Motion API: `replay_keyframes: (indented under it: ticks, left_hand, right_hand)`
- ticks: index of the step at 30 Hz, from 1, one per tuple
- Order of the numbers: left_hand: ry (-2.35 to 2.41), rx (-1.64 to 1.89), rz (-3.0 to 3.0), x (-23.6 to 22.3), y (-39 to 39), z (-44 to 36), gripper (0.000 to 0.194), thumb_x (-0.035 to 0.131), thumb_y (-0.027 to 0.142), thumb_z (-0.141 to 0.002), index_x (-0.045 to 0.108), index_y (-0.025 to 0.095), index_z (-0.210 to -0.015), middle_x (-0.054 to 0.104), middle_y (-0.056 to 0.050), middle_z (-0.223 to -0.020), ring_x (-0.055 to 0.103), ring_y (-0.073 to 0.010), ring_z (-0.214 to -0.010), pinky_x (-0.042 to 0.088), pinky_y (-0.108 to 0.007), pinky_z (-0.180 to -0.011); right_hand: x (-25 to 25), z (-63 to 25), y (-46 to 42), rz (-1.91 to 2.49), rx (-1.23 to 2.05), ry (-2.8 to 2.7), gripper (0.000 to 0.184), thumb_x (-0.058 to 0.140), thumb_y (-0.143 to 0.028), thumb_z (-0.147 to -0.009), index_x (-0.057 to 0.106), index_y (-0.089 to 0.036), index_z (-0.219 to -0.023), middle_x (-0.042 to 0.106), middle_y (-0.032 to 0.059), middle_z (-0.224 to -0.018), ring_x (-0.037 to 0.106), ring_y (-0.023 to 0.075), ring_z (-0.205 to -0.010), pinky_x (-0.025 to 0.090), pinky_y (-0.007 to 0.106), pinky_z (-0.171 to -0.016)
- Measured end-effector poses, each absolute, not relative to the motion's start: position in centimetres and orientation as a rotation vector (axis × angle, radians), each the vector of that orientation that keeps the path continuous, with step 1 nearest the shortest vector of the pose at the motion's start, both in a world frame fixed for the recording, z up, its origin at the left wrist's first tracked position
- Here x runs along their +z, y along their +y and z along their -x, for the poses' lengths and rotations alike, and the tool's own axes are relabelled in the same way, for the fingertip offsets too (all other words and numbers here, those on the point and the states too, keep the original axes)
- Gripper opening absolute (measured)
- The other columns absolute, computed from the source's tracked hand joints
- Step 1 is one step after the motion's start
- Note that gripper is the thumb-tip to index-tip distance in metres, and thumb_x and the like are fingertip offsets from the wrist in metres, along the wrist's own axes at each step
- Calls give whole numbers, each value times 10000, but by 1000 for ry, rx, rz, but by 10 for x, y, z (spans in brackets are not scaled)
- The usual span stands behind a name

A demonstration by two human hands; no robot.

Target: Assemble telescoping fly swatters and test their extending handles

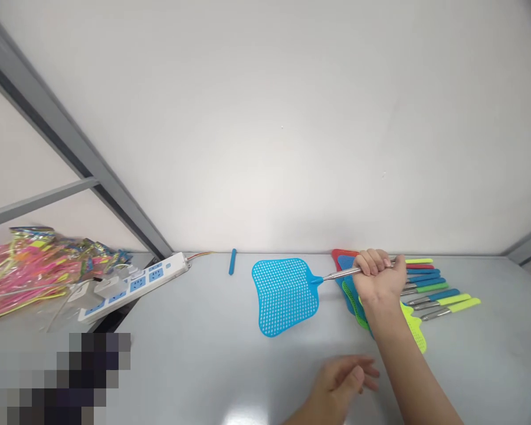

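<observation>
Pale wall rises behind a grey desk (181, 366), whose left edge carries a white power strip (137, 285) with plugs in it, beside colourful plastic packets (39, 271). Near the back edge lies a short blue stick (232, 261). Right of it, the blue mesh swatter (285, 297) extends over the desk's middle, its metal shaft in the closed grip of the right hand (378, 277). By the front edge, the left hand (338, 383) is empty, fingers loosely spread. Toward the right corner lie more swatters (458, 305), handles pointing right.
</observation>
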State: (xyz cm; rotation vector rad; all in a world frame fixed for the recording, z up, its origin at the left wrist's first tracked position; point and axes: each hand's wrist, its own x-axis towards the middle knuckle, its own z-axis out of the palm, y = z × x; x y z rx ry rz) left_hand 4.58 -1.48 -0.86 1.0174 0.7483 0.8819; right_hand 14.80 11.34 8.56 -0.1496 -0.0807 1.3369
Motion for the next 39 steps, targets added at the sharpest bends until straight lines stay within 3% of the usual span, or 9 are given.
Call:
replay_keyframes:
  ticks: [2, 4, 7, 14, 18, 27, 35, 39]
  left_hand:
    - [643, 821, -1087, -2, -14, -53, 457, 392, 450, -782, 572, 104, -1022, 608, -111, -833, 562, -168, -685, 405, -315, -667]
    - [668, 852, -1182, 7, -11, -58, 421, 371, 426, -798, 615, 98, -899, 575, -79, -734, 525, -148, -668, 400, -287, -650]
    - [820, 972, -1254, 21, -5, -61, 310, 445, 376, -771, 617, 120, -801, 527, -59, -775, 481, -141, -712, 382, -263, -661]
    - [718, 1136, -924, 41, 16, -55, 225, 487, 245, -752, 550, 113, -924, 526, -45, -751, 466, -127, -698, 371, -258, -670]
    - [592, 1165, -755, 37, 20, -56, 132, 448, 154, -748, 529, 141, -851, 510, -26, -755, 456, -114, -710, 356, -239, -659]
    - [761, 1031, -928, 8, 1, -63, 135, 445, 83, -673, 577, 110, -680, 446, -1, -594, 419, -108, -618, 342, -246, -620]
    - [676, 1174, -965, 22, 14, -49, 209, 480, 216, -763, 514, 142, -955, 511, -90, -983, 487, -144, -760, 357, -275, -679]
    - [662, 1172, -954, 24, 16, -49, 212, 485, 244, -767, 525, 129, -940, 559, -83, -860, 491, -151, -748, 356, -276, -676]
  right_hand:
    - [86, -142, 112, 151, 1330, -69, 372, 267, -388, -800, 196, -187, -494, 129, -76, -407, 165, 67, -319, 165, 194, -277]
    - [88, -139, 112, 144, 1316, -52, 369, 271, -385, -795, 206, -186, -491, 127, -78, -411, 166, 67, -318, 160, 194, -279]
    - [91, -137, 113, 117, 1307, -32, 366, 258, -374, -797, 221, -183, -488, 125, -79, -417, 175, 64, -317, 166, 190, -284]
    - [92, -130, 116, 54, 1301, -10, 394, 211, -393, -819, 252, -178, -491, 142, -79, -415, 187, 62, -315, 176, 185, -287]
    - [90, -125, 117, 53, 1313, 11, 395, 208, -383, -823, 260, -177, -490, 151, -78, -408, 189, 62, -313, 178, 185, -289]
    - [90, -125, 120, 87, 1293, 67, 419, 206, -393, -826, 270, -175, -474, 180, -71, -385, 190, 63, -311, 178, 185, -288]
    - [88, -125, 124, 101, 1263, 87, 407, 221, -389, -816, 274, -177, -473, 186, -75, -374, 189, 62, -306, 177, 183, -289]
    - [86, -123, 123, 106, 1245, 108, 389, 266, -413, -791, 274, -178, -482, 183, -81, -382, 194, 57, -311, 178, 179, -285]
